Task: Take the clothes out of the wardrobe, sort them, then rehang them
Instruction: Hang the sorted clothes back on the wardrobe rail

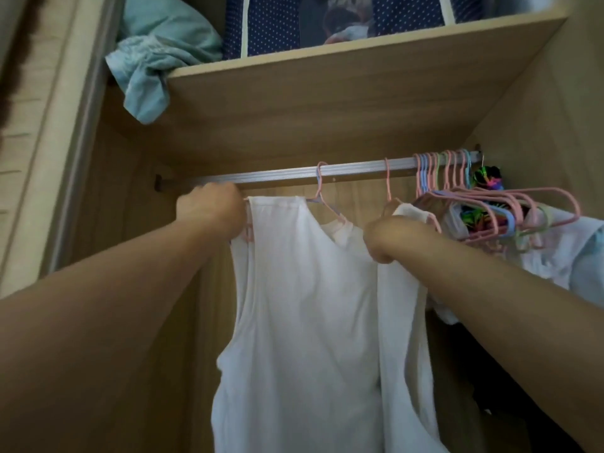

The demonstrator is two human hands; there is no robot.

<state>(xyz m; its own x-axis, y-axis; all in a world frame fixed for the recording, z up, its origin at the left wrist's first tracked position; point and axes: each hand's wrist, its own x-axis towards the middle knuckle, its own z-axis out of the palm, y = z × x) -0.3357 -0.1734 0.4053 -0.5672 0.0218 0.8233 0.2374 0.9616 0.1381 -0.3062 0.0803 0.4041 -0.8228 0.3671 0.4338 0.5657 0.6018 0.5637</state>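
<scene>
The inside of a wooden wardrobe fills the frame, with a metal rail [327, 174] running across the middle and a shelf [327, 93] above it, where a pale blue cloth [153, 60] hangs over the edge in the upper left. In the centre a white sleeveless top [294, 305] hangs on a pink hanger [322, 191] hooked on the rail. The left hand [212, 210] is curled around the top's shoulder strap at the hanger's end, just under the rail. The right hand [389, 240] is closed on the other shoulder, near a second white garment [405, 322]. At the right of the frame a bunch of empty hangers [490, 204] is crowded together. I think the strap could slip off if the hands pull unevenly, and the hook of the hanger may tangle with the neighbouring one.
</scene>
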